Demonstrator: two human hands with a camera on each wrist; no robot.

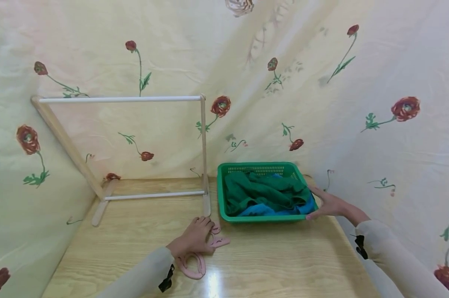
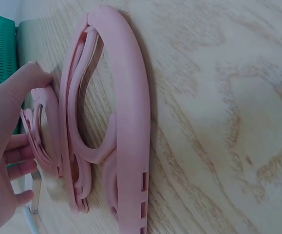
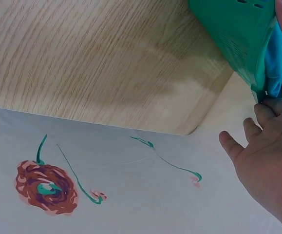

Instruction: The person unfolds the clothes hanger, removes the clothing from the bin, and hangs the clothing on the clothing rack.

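Hangers, pink, folding by the look of them: a larger loop [image 2: 131, 97] and a smaller folded piece [image 2: 53, 126], both on the desk [image 1: 284, 260], near the rack's right foot and in front of the basket's near left corner. Likely light, rigid, smooth plastic, somewhat slippery; the hinges (if hinges they are) seem the weak points. Best taken by the solid outer arm, clear of the thin inner loops.

Left hand [image 1: 194, 236]: over the hangers, thumb touching the end of the smaller piece, fingers bent along its far side; whether they pinch it, cannot tell.

Right hand [image 1: 330, 205]: thumb and fingers set wide, holding the right end of the basket.

Basket [image 1: 258, 219], green, perforated, probably flexible plastic; the rim is the natural hold. Contents: green cloth [image 1: 263, 190] and blue cloth [image 1: 261, 210], rumpled, soft, presumably limp when lifted.

Rack [image 1: 120, 99]: pale uprights, white bars, standing at the rear left of the desk.

Surface: light wood grain, glossy near the front.

Room: floral fabric [image 1: 165, 54] hung behind and at both sides, creased.
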